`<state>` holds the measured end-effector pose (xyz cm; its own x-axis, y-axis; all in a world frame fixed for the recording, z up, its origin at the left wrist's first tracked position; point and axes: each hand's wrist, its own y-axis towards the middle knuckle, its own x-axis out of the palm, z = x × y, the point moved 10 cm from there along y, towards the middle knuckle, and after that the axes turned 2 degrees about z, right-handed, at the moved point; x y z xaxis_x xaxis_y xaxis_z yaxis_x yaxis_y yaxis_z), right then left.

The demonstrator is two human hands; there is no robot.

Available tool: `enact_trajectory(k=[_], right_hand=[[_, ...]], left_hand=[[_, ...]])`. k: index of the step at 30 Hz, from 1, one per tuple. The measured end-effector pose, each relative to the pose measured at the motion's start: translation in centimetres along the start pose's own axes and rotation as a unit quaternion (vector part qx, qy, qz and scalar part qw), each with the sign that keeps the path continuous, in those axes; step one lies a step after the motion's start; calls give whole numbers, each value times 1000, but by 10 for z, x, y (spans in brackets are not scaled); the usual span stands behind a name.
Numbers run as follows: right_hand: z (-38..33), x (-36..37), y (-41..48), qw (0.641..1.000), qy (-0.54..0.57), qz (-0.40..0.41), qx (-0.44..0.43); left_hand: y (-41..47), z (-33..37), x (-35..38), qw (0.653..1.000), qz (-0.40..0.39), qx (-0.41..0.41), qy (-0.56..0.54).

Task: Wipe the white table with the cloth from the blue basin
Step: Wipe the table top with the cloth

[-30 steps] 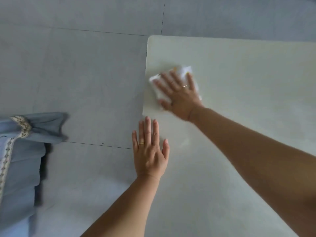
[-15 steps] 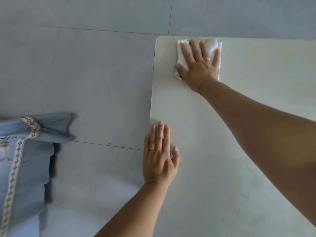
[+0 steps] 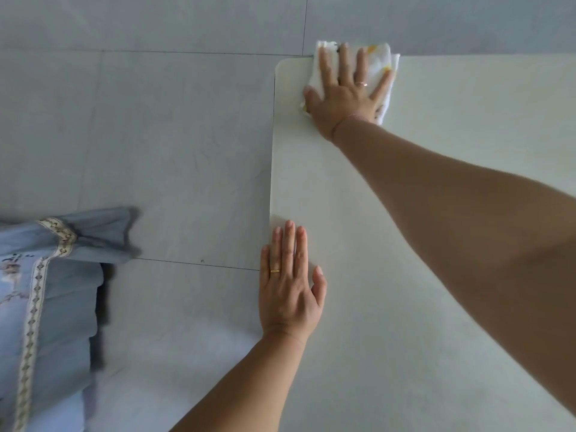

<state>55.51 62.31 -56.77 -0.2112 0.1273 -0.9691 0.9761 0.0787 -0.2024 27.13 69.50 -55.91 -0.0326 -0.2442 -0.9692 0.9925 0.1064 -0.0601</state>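
A white cloth [image 3: 382, 59] with yellow marks lies at the far left corner of the white table [image 3: 420, 307], its top edge hanging slightly past the table's far edge. My right hand [image 3: 346, 92] presses flat on the cloth with straight, spread fingers. Nearer to me, my left hand [image 3: 291, 283] rests flat on the table's left edge, fingers straight and together. The blue basin is not in view.
Grey floor tiles [image 3: 156, 135] lie to the left of and beyond the table. A blue fabric with a patterned trim [image 3: 46, 291] sits at the lower left, apart from the table.
My right hand has pushed the cloth away from me along the left side, up to the table's far corner. My left hand has stayed flat on the table's left edge.
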Motion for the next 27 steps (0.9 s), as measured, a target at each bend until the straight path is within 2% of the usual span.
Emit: enact_trajectory(k=[1, 3, 5, 7, 10, 12, 13, 15, 17, 19, 21, 24, 26, 27], right_hand=[[-21, 4, -8, 999, -1, -10, -31], [-63, 14, -33, 986, -23, -33, -162], [-62, 16, -44, 965, -53, -44, -252], [-12, 6, -27, 978, -51, -19, -202], [103, -12, -8, 1000, -16, 18, 2], [130, -16, -13, 995, -7, 27, 93], [121, -14, -18, 994, -5, 27, 109], [77, -5, -30, 998, -5, 12, 55], [30, 5, -46, 996, -24, -4, -86], [33, 3, -52, 983, -53, -19, -176], [86, -5, -45, 990, -41, -4, -136], [167, -14, -47, 999, 2, 25, 48], [152, -10, -64, 995, 5, 42, 94], [128, -5, -76, 996, 5, 43, 77]], left_hand=[[-1, 0, -1, 1000, 0, 0, 0], [-1, 0, -1, 1000, -2, -1, 1], [0, 0, -1, 1000, -5, -1, 1], [1, 0, 0, 1000, -2, 0, 2], [1, 0, 1, 1000, 0, 1, 0], [0, -1, 2, 1000, 0, 1, 9], [0, -1, 2, 1000, -1, 0, 12], [-1, 0, 2, 1000, -3, 0, 14], [-1, 0, 2, 1000, -4, -2, 17], [-1, 0, 1, 1000, -2, -2, 18], [-1, -1, 1, 1000, 2, -1, 20], [0, 0, 0, 1000, 6, -2, 21], [-1, 1, 0, 1000, 4, -5, 18], [-1, 0, 0, 1000, 2, -6, 16]])
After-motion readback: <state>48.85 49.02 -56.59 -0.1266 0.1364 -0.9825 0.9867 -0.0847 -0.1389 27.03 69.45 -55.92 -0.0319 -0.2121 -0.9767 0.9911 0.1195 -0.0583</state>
